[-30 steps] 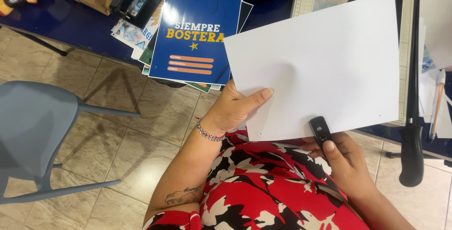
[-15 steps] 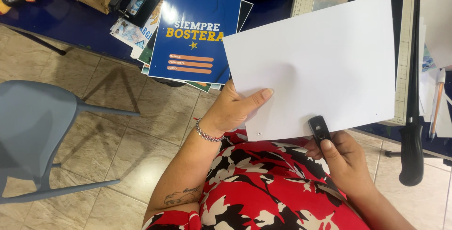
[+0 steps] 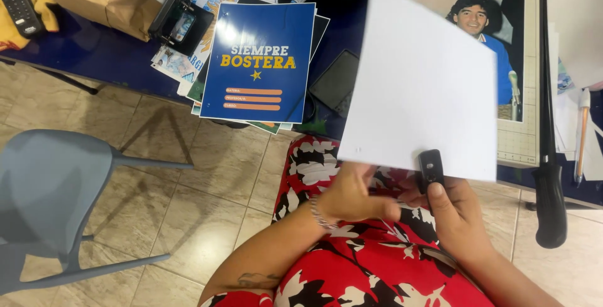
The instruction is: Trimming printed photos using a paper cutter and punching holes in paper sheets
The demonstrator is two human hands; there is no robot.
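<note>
the right hand [image 3: 461,213] is clenched around a small black punch [image 3: 431,170], thumb pressed along its body, and the tool sits on the bottom edge of a white sheet of paper [image 3: 422,87]. whether the sheet is inside the tool's mouth is hard to make out. the left hand [image 3: 352,195] is just beside it at the same bottom edge, fingers curled; its fingertips are hidden behind the paper, so i cannot tell whether it is gripping the sheet or only steadying it. a beaded bracelet [image 3: 319,214] sits on that wrist. the sheet is held up over the lap, tilted and slightly blurred, and it covers the left part of a paper cutter [image 3: 521,137] on the blue table [image 3: 119,62]. a printed photo [image 3: 502,43] lies on the cutter, half hidden by the sheet. the cutter's black handle [image 3: 548,181] hangs past the table edge. to the left lies a blue booklet [image 3: 260,62] on a stack of prints, with a dark flat case [image 3: 336,81] between it and the sheet. a grey chair [image 3: 50,200] stands on the tiled floor, cut off at the frame's left side
</note>
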